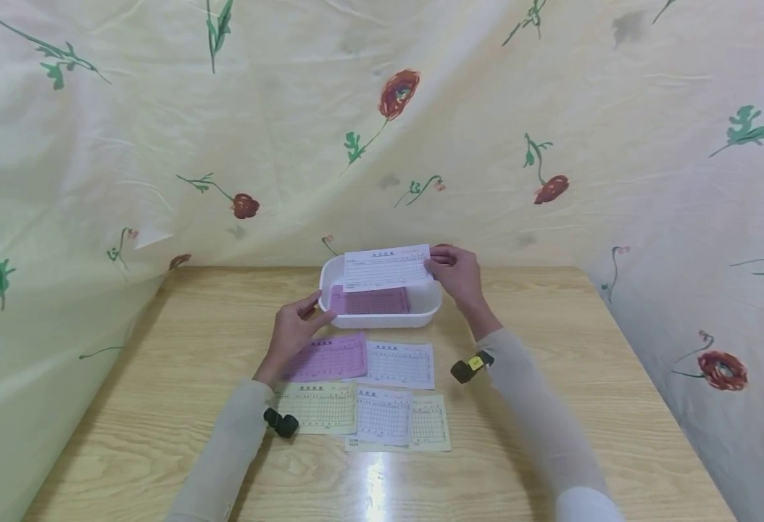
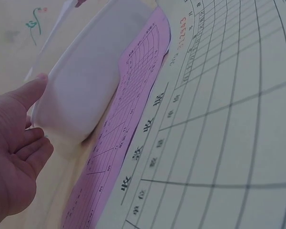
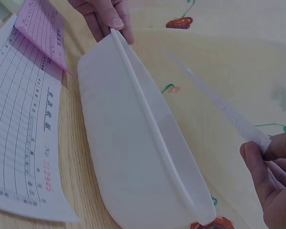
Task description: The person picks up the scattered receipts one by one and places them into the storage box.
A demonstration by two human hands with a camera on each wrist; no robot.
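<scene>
R grip (image 1: pixel 458 274) pinches white slip (image 1: pixel 387 270) by one end; slip's L of it, over tub (image 1: pixel 382 321). L grip (image 1: pixel 293 333) pinches tub rim (image 1: pixel 320 299), pink slip (image 1: pixel 374 301) inside to its R. IMO we should steady rim, pinch lightly & keep slip flat, no creases.

Slip (image 1: pixel 387 270) partly blks tub (image 1: pixel 382 321), room on tbl (image 1: pixel 571 333) R

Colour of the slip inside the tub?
The slip is pinkish purple; head view shows it best.
</scene>
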